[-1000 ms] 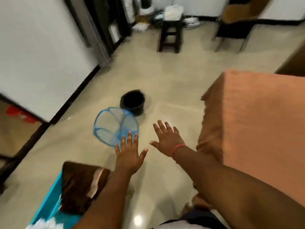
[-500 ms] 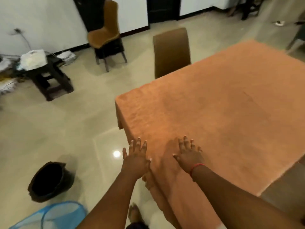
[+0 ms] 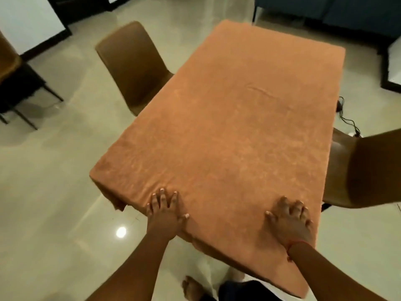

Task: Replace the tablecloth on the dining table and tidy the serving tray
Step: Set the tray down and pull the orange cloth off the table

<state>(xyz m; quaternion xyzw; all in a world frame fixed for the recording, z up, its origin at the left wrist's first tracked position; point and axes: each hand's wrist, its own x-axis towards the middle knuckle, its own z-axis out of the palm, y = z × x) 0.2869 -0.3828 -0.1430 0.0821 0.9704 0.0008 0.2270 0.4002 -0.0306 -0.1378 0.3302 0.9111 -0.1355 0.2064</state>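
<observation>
flatly, left hand (image 3: 163,213), right hand (image 3: 290,220) pressing orange tablecloth (image 3: 234,131), near edge

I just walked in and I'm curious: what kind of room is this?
Most likely a home dining area: a long table under an orange tablecloth, brown dining chairs beside it, and a glossy tiled floor.

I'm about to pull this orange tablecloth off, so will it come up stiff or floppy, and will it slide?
Probably floppy: the orange tablecloth drapes limply over the table edges and wrinkles. Its nap looks plush, so it may drag rather than slide. Nothing visibly weighs it down.
</observation>
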